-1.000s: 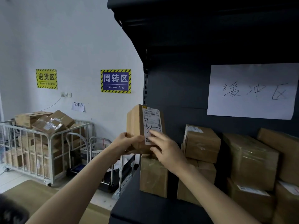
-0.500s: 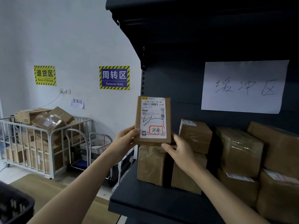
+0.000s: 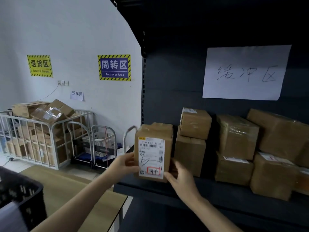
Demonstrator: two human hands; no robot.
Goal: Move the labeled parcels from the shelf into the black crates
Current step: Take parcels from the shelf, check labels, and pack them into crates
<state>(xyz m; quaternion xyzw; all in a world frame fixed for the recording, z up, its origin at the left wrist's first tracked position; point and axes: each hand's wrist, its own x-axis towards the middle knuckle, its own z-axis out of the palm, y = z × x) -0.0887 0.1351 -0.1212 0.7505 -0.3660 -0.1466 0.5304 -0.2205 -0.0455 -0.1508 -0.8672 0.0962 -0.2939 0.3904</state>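
Both my hands hold a small brown labeled parcel [image 3: 153, 153] upright in front of the dark shelf [image 3: 167, 190], its white label facing me. My left hand [image 3: 126, 162] grips its left edge; my right hand [image 3: 178, 177] grips its lower right corner. Several more brown parcels [image 3: 237, 136] are stacked on the shelf to the right. A corner of a black crate [image 3: 21, 195] shows at the lower left.
A white metal cage cart [image 3: 33, 148] full of cardboard boxes stands by the far wall, with a small trolley [image 3: 98, 148] and white basket beside it. A wooden table top [image 3: 66, 190] lies below my left arm. A paper sign [image 3: 245, 72] hangs on the shelf back.
The parcel was lifted off the stack and turned label-forward, then lowered in front of the shelf. The view tilted down, bringing the black crate into sight.
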